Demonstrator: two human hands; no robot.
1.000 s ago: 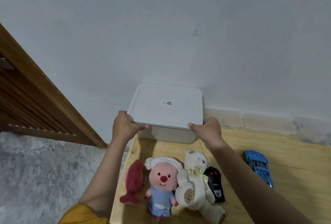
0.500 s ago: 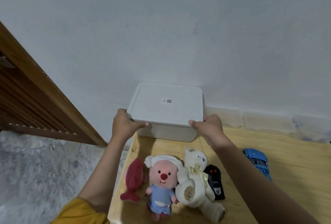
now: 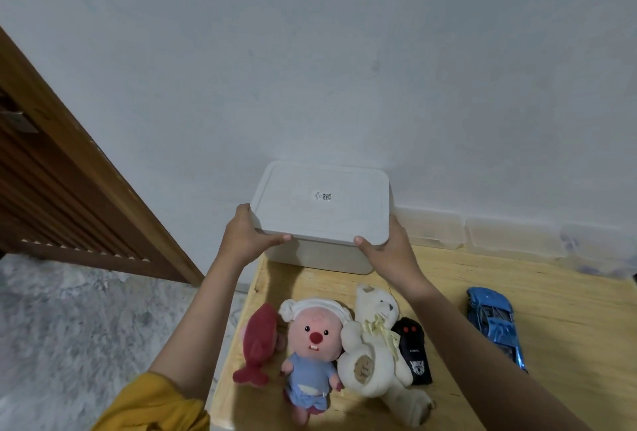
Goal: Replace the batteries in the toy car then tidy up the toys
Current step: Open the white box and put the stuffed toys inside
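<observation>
Against the wall at twelve o'clock on the wooden table (image 3: 568,299) stands a white storage box (image 3: 317,254) with its lid (image 3: 322,204) on. Both hands grip the lid's near corners: the left hand (image 3: 243,236) at nine o'clock of the box, thumb on top and fingers curled round the rim; the right hand (image 3: 389,248) at three o'clock, thumb likewise on the lid's edge. At six o'clock of the box lies a row of toys touching one another: a red plush fish (image 3: 256,344), a pink plush doll (image 3: 312,348) in blue clothes, a cream teddy bear (image 3: 370,344), and a black remote control (image 3: 413,351) partly under the bear. The blue toy car (image 3: 496,322) lies at four o'clock of the box, well apart from the plush toys, beyond the right forearm.
</observation>
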